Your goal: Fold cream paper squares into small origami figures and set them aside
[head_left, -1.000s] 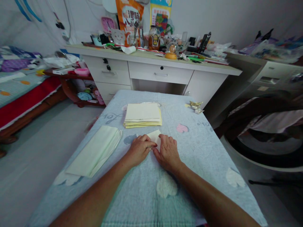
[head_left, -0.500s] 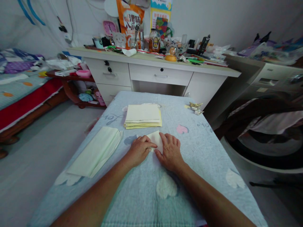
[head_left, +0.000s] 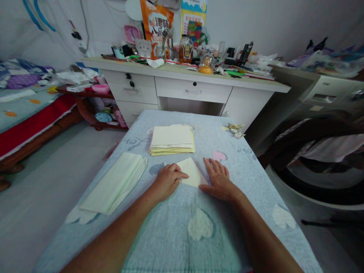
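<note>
Plainly, the blue cloth (head_left: 159, 239) spread beneath everything looks soft, so long even strokes would probably flatten paper better than hard jabs. On it, the long folded sheets (head_left: 115, 184) lie at left and the paper stack (head_left: 171, 137) sits farther forward, both well apart from the work. The two hands are apart: the right hand (head_left: 218, 181) rests palm-down with fingers spread, while the left hand (head_left: 168, 180) is partly curled, index finger extended; whether it also pinches anything underneath cannot be told. Between them lies the small pale sheet (head_left: 192, 172), best kept pinned by that index finger so its edges do not skew. Its right-hand corner, beside the right thumb, deserves smoothing outward without curling.
</note>
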`<control>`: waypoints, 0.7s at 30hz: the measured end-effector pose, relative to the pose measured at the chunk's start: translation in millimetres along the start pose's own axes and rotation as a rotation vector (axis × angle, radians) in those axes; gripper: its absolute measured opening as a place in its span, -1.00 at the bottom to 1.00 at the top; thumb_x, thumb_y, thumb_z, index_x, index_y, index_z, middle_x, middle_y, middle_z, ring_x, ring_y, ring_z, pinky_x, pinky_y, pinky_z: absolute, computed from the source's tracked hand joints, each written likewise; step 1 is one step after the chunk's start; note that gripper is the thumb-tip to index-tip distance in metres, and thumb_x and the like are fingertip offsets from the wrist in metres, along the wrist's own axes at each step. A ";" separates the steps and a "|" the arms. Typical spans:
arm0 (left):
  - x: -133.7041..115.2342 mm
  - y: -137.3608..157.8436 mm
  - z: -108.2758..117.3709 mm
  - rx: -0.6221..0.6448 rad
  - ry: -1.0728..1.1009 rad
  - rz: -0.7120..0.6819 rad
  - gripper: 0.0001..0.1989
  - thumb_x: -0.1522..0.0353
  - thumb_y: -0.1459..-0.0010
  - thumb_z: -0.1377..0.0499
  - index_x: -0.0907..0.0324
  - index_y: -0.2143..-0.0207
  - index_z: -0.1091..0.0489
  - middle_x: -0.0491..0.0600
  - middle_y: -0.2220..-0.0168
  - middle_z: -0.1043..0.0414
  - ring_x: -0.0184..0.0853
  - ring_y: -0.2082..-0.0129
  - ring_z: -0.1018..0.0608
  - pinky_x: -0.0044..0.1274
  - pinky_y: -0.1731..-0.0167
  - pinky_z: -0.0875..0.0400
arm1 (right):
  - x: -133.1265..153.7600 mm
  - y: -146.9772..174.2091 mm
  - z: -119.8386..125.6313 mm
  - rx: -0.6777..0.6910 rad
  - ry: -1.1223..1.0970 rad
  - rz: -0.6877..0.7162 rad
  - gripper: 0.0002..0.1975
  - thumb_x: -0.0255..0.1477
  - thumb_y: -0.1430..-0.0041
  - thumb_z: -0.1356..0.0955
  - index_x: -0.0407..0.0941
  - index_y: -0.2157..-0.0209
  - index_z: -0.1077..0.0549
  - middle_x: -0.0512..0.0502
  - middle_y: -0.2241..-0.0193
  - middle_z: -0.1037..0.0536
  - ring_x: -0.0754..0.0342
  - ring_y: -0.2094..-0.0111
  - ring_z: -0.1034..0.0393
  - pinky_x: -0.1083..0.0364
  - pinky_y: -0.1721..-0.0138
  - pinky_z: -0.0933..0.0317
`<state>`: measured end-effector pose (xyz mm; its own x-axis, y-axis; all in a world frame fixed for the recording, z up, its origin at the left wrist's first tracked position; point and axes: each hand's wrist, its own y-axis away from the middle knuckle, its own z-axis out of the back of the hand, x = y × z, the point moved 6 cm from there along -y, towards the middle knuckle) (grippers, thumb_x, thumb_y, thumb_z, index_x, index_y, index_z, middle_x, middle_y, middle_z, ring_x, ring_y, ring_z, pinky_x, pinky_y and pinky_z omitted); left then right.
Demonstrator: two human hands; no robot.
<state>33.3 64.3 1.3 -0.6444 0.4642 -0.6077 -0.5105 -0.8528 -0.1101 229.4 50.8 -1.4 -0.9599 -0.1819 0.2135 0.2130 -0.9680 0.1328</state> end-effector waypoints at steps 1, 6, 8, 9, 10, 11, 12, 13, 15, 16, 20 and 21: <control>-0.5 0.1 0.4 -0.001 -0.001 0.000 -0.65 0.49 -0.11 -0.08 -0.02 0.14 -0.53 -0.03 0.22 -0.35 -0.26 0.15 -0.38 -0.38 0.08 -0.24 | -2.7 0.3 0.5 0.006 -0.003 0.002 -0.01 -0.10 -0.01 -0.37 -0.01 -0.34 0.22 -0.28 -0.33 0.10 -0.30 -0.32 0.27 -0.27 -0.20 0.26; -1.7 0.1 0.9 0.002 0.000 -0.008 -0.64 0.50 -0.11 -0.08 -0.02 0.14 -0.53 -0.04 0.24 -0.35 -0.27 0.17 -0.38 -0.39 0.09 -0.24 | -12.8 1.0 1.9 0.045 -0.048 0.031 0.05 -0.18 0.03 -0.40 -0.09 -0.35 0.26 -0.27 -0.33 0.11 -0.24 -0.32 0.28 -0.23 -0.23 0.27; -1.7 0.0 1.0 0.003 -0.003 -0.009 -0.65 0.50 -0.11 -0.09 -0.02 0.14 -0.53 -0.03 0.23 -0.35 -0.27 0.16 -0.38 -0.39 0.09 -0.23 | -13.7 0.2 4.1 0.042 -0.080 0.056 0.03 -0.21 0.03 -0.40 -0.13 -0.34 0.22 -0.28 -0.33 0.08 -0.20 -0.32 0.26 -0.21 -0.24 0.27; -1.8 0.0 1.2 0.002 -0.005 -0.012 -0.65 0.50 -0.11 -0.09 -0.01 0.14 -0.53 -0.03 0.23 -0.35 -0.27 0.16 -0.38 -0.39 0.09 -0.23 | -13.5 -0.4 5.8 0.034 -0.102 0.068 -0.01 -0.22 0.02 -0.39 -0.14 -0.34 0.18 -0.28 -0.32 0.06 -0.18 -0.32 0.24 -0.20 -0.24 0.27; -2.1 0.0 1.5 0.001 -0.005 -0.016 -0.65 0.49 -0.11 -0.09 -0.01 0.14 -0.53 -0.03 0.23 -0.36 -0.27 0.16 -0.38 -0.39 0.09 -0.23 | -12.8 -1.1 7.6 0.023 -0.129 0.080 -0.06 -0.22 -0.01 -0.38 -0.14 -0.33 0.12 -0.28 -0.31 0.03 -0.17 -0.31 0.21 -0.19 -0.24 0.25; -2.4 0.0 1.8 0.000 -0.003 -0.022 -0.65 0.50 -0.11 -0.09 -0.01 0.14 -0.53 -0.03 0.23 -0.36 -0.27 0.16 -0.39 -0.39 0.09 -0.23 | -11.4 -1.8 9.1 0.014 -0.161 0.093 -0.12 -0.21 -0.04 -0.36 -0.14 -0.31 0.06 -0.28 -0.30 0.01 -0.15 -0.30 0.18 -0.17 -0.24 0.23; -2.7 0.0 2.2 -0.003 -0.001 -0.028 -0.65 0.50 -0.11 -0.09 -0.01 0.14 -0.53 -0.03 0.23 -0.36 -0.27 0.16 -0.39 -0.39 0.09 -0.24 | -9.3 -2.5 10.3 0.006 -0.194 0.107 -0.19 -0.20 -0.07 -0.34 -0.15 -0.29 0.01 -0.28 -0.29 -0.02 -0.13 -0.29 0.15 -0.16 -0.24 0.21; -2.9 0.1 2.7 -0.006 0.001 -0.032 -0.65 0.50 -0.11 -0.09 -0.01 0.14 -0.53 -0.03 0.24 -0.36 -0.28 0.16 -0.39 -0.40 0.09 -0.24 | -6.6 -3.0 11.3 -0.003 -0.225 0.120 -0.25 -0.20 -0.11 -0.32 -0.15 -0.27 -0.05 -0.28 -0.28 -0.04 -0.11 -0.29 0.13 -0.14 -0.23 0.19; -2.8 0.3 3.2 -0.008 0.004 -0.037 -0.65 0.51 -0.11 -0.09 0.00 0.14 -0.53 -0.03 0.24 -0.36 -0.28 0.16 -0.39 -0.41 0.10 -0.25 | -0.2 -3.8 12.6 -0.036 -0.268 0.133 -0.36 -0.21 -0.15 -0.29 -0.15 -0.22 -0.15 -0.27 -0.25 -0.09 -0.09 -0.27 0.10 -0.11 -0.22 0.15; -2.6 0.3 3.4 -0.010 0.005 -0.039 -0.65 0.51 -0.11 -0.09 0.01 0.14 -0.54 -0.03 0.24 -0.36 -0.28 0.16 -0.39 -0.41 0.10 -0.25 | 3.2 -4.0 12.8 -0.061 -0.277 0.131 -0.41 -0.22 -0.16 -0.29 -0.15 -0.18 -0.19 -0.26 -0.23 -0.12 -0.09 -0.26 0.08 -0.11 -0.21 0.14; -2.3 -0.2 3.2 0.001 0.034 -0.043 -0.67 0.50 -0.09 -0.11 0.04 0.16 -0.54 -0.03 0.26 -0.38 -0.28 0.17 -0.41 -0.42 0.11 -0.28 | 15.4 -5.2 9.4 -0.165 -0.252 0.088 -0.45 -0.12 -0.07 -0.36 -0.11 -0.04 -0.32 -0.24 -0.14 -0.23 -0.14 -0.18 -0.03 -0.15 -0.16 0.10; -2.2 -0.6 3.6 -0.002 0.048 -0.039 -0.68 0.50 -0.08 -0.11 0.06 0.16 -0.53 -0.03 0.26 -0.38 -0.28 0.17 -0.42 -0.42 0.11 -0.29 | 18.3 -5.8 7.5 -0.181 -0.235 0.088 -0.44 -0.10 -0.03 -0.38 -0.10 -0.01 -0.33 -0.23 -0.13 -0.24 -0.16 -0.17 -0.03 -0.16 -0.15 0.11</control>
<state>33.0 64.6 5.6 -0.5959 0.4855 -0.6397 -0.5338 -0.8346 -0.1361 212.0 54.3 9.0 -0.8662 -0.2423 0.4371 0.2377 -0.9691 -0.0660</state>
